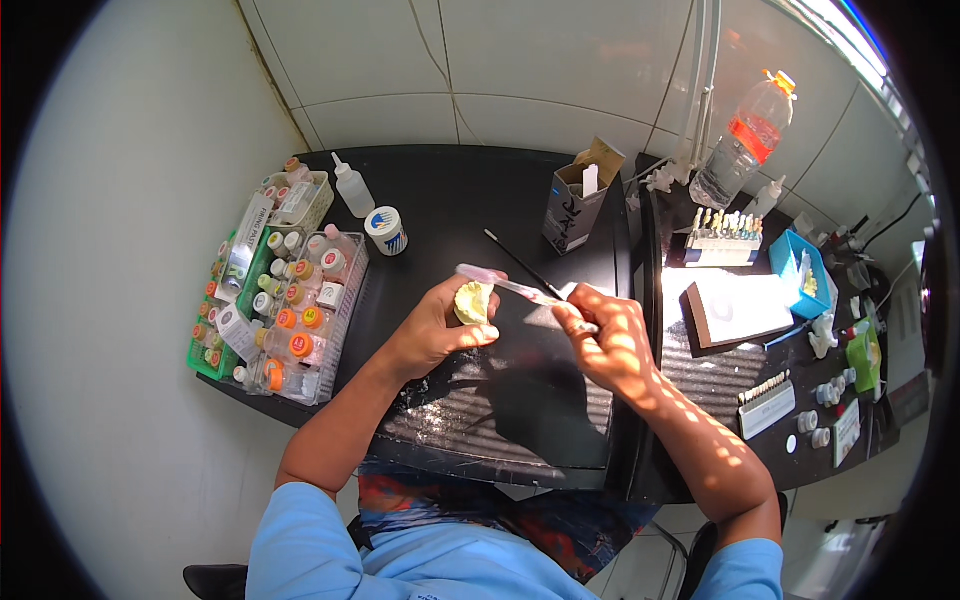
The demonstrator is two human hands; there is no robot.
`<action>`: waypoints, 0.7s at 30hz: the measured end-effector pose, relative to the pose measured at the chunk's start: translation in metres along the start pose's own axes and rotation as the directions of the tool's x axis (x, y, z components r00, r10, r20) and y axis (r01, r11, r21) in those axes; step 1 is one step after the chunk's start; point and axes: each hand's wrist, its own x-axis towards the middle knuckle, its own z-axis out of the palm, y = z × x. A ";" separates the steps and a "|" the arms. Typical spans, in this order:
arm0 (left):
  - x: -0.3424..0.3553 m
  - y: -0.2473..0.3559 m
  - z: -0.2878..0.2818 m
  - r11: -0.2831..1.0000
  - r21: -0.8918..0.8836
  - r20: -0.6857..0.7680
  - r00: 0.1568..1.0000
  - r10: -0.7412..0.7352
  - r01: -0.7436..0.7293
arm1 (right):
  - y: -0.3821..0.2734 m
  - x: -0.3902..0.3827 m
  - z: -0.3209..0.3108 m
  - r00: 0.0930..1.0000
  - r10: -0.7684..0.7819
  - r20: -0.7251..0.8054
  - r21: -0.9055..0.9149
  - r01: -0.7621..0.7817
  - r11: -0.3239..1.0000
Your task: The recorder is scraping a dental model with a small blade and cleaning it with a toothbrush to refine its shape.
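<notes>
Black worktop (470, 200) against a white tiled wall, barred with sunlight and shadow along its near edge. Left hand (440, 325) is curled around a pale yellow dental cast (473, 301), thumb below and fingers behind, held just above the surface near its middle. Right hand (610, 340) pinches the near end of a slim pink-handled brush (505, 283); its long axis runs from lower right up to upper left, and the far end lies over the cast's top. Whether bristles touch the cast is too small to tell. Risk, as I judge it: the cast rests in fingertips only, so a hard push from the brush could tip it out onto the worktop. A 2nd, black-handled brush (520, 262) lies loose just beyond the hands and could be swept off. Farther left, trays of small bottles (290, 310); beyond, a white jar (386, 230) and an open carton (580, 205).
</notes>
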 end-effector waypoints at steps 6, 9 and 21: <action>0.000 0.002 0.001 0.991 -0.133 0.006 1.000 -0.016 0.017 | -0.004 0.002 -0.002 0.991 0.080 0.105 -0.120 -0.067 0.991; 0.002 -0.003 0.002 0.998 -0.055 0.025 0.999 0.026 -0.025 | 0.008 -0.003 0.012 1.000 -0.010 0.009 0.011 0.010 1.000; 0.001 0.004 0.014 0.999 0.037 0.006 1.000 -0.031 0.030 | -0.007 -0.002 0.010 0.994 0.011 0.108 -0.038 -0.007 0.999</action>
